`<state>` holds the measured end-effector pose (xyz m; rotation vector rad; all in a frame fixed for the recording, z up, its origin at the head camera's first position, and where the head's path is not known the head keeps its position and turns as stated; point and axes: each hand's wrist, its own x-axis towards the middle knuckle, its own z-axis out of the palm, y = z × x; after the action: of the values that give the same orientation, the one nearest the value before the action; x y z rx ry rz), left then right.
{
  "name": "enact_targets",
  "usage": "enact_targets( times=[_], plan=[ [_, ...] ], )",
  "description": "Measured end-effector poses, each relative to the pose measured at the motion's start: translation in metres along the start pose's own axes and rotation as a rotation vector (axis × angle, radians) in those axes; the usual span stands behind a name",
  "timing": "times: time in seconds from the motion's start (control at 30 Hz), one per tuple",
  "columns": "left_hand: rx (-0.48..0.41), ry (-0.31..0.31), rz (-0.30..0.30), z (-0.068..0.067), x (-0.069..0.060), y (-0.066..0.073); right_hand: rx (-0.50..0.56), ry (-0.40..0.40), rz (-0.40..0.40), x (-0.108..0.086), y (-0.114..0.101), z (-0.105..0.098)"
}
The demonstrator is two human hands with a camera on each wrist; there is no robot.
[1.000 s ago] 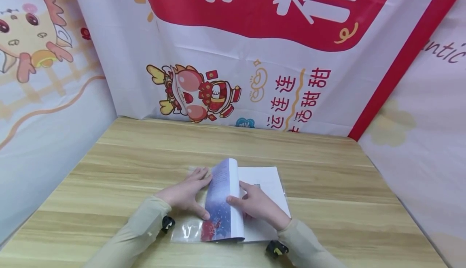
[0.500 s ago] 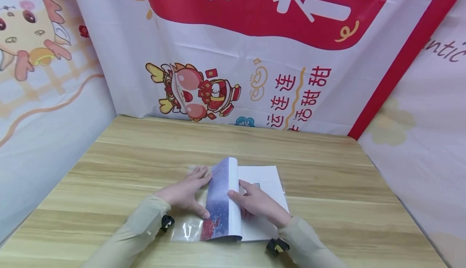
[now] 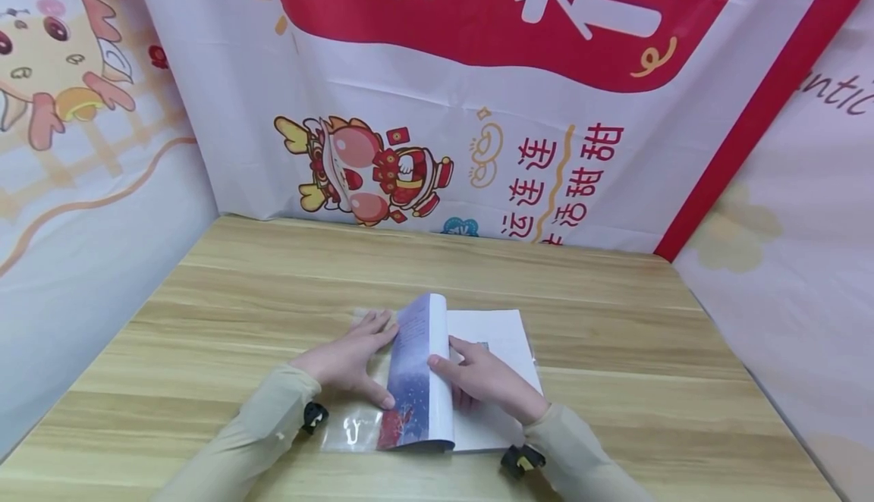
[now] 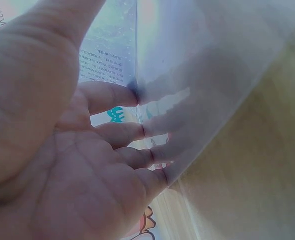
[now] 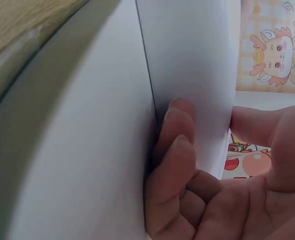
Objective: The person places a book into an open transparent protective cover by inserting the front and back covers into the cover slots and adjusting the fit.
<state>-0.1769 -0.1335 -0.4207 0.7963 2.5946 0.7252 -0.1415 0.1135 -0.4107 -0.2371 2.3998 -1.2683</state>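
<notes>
A thin book (image 3: pixel 488 335) lies on the table, its blue-purple printed cover (image 3: pixel 411 373) lifted and curved over to the left. My right hand (image 3: pixel 488 381) holds this cover, thumb on the outer face and curled fingers behind it. In the right wrist view those fingers (image 5: pixel 175 155) sit in the fold between white sheets. My left hand (image 3: pixel 348 362) rests with spread fingers at the cover's left side, on a clear plastic book sleeve (image 3: pixel 348 430). The left wrist view shows its fingertips (image 4: pixel 130 95) touching the film's edge.
The wood-grain table (image 3: pixel 287 274) reaches back to a white and red printed cloth (image 3: pixel 410 77). More printed cloth hangs on the left (image 3: pixel 102 161) and right (image 3: pixel 785 259). A small black wrist device (image 3: pixel 522 460) sits by each sleeve cuff.
My right thumb has slid slightly up the cover, and the cover's lower right corner has shifted a little left. The left hand stays in place.
</notes>
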Motion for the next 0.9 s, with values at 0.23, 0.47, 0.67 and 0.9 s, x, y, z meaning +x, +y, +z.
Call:
enact_targets(
  times=[0.23, 0.47, 0.67, 0.9],
  plan=[
    [0.005, 0.0, -0.001, 0.0001, 0.0006, 0.0007, 0.02, 0.007, -0.011, 0.0002, 0.0014, 0.0004],
    [0.01, 0.003, 0.002, 0.0016, 0.0018, -0.0007, 0.017, 0.022, -0.001, 0.0006, 0.0016, 0.0015],
    [0.016, 0.001, 0.01, 0.002, 0.002, -0.0025, 0.004, 0.056, 0.006, 0.0002, 0.0009, 0.0041],
    [0.028, 0.003, -0.011, 0.0018, 0.0006, -0.0032, 0.003, 0.07, 0.004, -0.0012, -0.0017, 0.0052]
  ],
)
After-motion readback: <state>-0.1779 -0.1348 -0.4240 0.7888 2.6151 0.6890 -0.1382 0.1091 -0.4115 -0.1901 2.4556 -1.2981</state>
